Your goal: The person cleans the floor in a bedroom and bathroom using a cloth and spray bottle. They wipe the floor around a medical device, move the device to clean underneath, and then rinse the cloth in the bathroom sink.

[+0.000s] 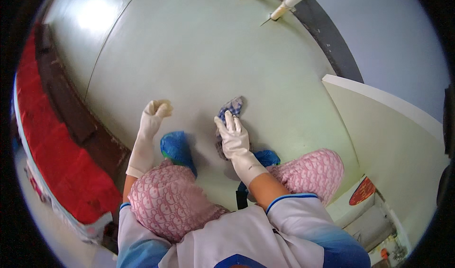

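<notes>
My right hand (234, 136), in a long off-white rubber glove, presses a crumpled blue-and-grey checked cloth (231, 106) against the smooth pale green floor (199, 62). The cloth sticks out past the fingertips and beside the palm; the rest lies under the hand. To the left, my left hand (156, 110) wears a matching glove. Its fingers are curled into a loose fist, with nothing visible in them. Below the hands are my feet in blue plastic shoe covers, the left cover (176, 147) more exposed than the right cover (266, 157), between my bent knees.
Along the left runs a low piece of furniture with a red cloth (64, 154) over a dark brown wooden side (67, 94). A white panel (384, 126) rises at right. White metal legs (284, 8) stand near the dark baseboard (320, 30). A floor seam crosses the upper left.
</notes>
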`<state>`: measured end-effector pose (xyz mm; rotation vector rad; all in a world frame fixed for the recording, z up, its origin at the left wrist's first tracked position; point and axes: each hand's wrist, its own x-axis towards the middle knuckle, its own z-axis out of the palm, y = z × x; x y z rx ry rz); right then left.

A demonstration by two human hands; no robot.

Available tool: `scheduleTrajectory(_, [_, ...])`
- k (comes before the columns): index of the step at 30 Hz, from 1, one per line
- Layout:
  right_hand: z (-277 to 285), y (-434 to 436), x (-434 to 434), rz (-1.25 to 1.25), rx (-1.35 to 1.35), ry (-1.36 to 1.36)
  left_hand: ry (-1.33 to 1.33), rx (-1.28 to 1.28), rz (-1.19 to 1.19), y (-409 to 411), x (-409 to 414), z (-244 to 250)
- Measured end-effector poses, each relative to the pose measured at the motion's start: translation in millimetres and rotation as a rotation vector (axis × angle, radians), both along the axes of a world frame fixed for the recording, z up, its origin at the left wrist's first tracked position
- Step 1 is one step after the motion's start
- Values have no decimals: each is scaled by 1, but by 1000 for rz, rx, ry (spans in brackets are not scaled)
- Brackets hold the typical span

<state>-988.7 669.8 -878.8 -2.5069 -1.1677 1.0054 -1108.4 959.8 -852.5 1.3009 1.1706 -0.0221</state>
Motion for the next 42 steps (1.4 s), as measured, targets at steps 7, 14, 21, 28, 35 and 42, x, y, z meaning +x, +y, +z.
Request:
scheduleTrajectory(7, [87,13,1,-353,60,454,304,219,-1,-64,-37,164])
scheduleTrajectory(14, [87,24,12,-320,344,353,314,193,39,-122,-96,208])
scheduleTrajectory(21, [10,-6,104,-445,401,-217,517,224,162,-121,-271,24])
scheduleTrajectory(28, [-63,43,126,-814,444,-229,857,336,108,-66,-258,-44])
scheduleTrajectory(35, [-26,121,-51,165,337,44,900,-71,-23,-23,-210,-3])
scheduleTrajectory(42, [10,93,9,-142,629,378,1019,-27,-93,-33,-222,18])
